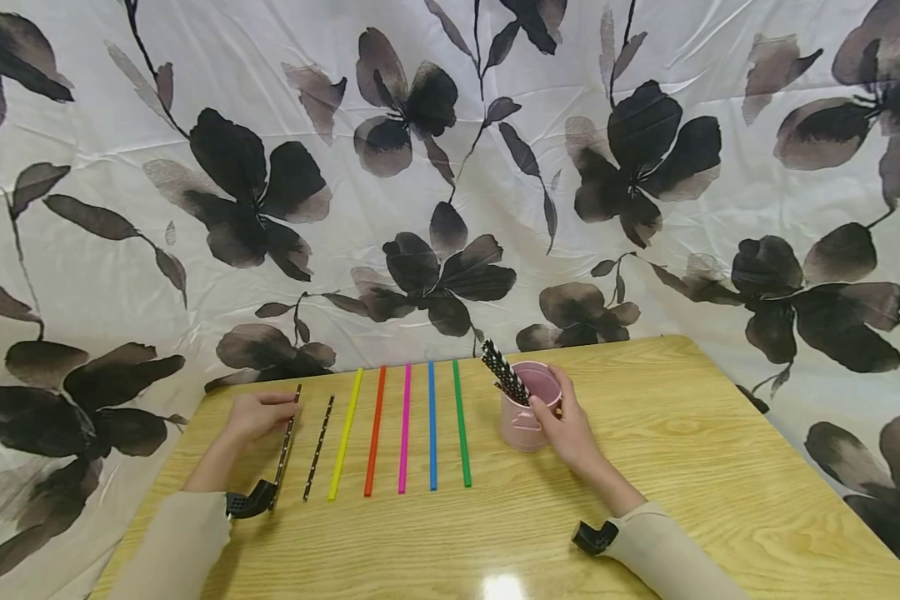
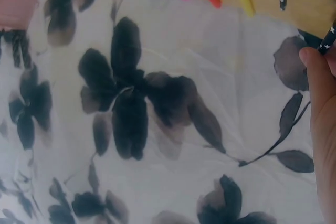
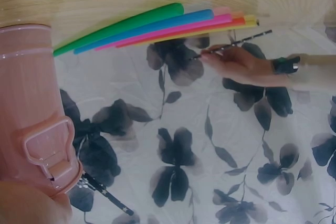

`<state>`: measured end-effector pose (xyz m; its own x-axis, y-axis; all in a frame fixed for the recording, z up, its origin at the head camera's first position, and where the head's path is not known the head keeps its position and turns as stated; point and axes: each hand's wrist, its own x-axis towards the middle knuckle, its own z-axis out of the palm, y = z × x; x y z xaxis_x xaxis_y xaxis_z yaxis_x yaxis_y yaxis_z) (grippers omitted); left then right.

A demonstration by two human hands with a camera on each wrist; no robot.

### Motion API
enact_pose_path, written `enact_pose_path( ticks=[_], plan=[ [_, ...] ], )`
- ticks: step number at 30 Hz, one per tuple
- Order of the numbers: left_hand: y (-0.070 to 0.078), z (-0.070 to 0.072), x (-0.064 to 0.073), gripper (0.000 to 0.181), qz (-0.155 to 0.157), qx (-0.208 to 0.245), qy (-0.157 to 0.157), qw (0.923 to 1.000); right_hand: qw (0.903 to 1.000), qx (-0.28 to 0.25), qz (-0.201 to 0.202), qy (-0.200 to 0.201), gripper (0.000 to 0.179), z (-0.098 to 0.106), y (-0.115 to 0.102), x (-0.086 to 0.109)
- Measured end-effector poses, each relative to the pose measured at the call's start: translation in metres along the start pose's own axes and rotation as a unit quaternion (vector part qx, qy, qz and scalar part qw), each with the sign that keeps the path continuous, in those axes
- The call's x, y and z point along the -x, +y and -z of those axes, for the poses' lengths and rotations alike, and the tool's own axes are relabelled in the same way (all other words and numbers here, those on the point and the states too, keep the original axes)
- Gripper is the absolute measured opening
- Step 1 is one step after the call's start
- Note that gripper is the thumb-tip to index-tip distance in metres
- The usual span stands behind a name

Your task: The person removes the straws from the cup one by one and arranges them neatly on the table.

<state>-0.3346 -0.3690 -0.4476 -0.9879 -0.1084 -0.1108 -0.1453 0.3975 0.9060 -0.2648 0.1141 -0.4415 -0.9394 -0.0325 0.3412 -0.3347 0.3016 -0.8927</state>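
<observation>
At the left of the row in the head view, my left hand (image 1: 255, 415) pinches a black straw with white star marks (image 1: 286, 454) near its far end. In the right wrist view that straw (image 3: 244, 41) is off the table, held between thumb and fingers. My right hand (image 1: 574, 435) grips the rim of a pink cup (image 1: 521, 432), which has a small side handle. Several black straws with white marks (image 1: 504, 371) lean in the cup. Beside the left hand lies another black straw (image 1: 318, 450), then a yellow straw (image 1: 345, 437).
Farther along the row lie a red straw (image 1: 375, 433), a magenta straw (image 1: 405, 429), a blue straw (image 1: 432, 427) and a green straw (image 1: 461, 425), roughly parallel and apart. They lie on a wooden table (image 1: 705, 467). Behind its far edge hangs a white floral cloth (image 1: 525, 275).
</observation>
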Motion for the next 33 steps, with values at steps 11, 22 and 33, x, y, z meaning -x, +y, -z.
enact_pose_path(
  ticks=[11, 22, 33],
  plan=[
    [-0.018, -0.013, -0.015, 0.037, 0.010, -0.058, 0.031, 0.9978, 0.9999, 0.006, -0.006, 0.007, 0.056, 0.000, 0.000, 0.001],
    [-0.021, -0.023, -0.017, 0.037, 0.035, -0.071, 0.013, 0.9968, 1.0000, 0.002, 0.000, 0.002, 0.058, -0.001, 0.001, 0.002],
    [-0.016, -0.027, -0.022, 0.035, 0.028, -0.086, 0.006, 0.9959, 1.0000, 0.003, -0.004, 0.005, 0.058, 0.001, 0.000, 0.002]
  ],
)
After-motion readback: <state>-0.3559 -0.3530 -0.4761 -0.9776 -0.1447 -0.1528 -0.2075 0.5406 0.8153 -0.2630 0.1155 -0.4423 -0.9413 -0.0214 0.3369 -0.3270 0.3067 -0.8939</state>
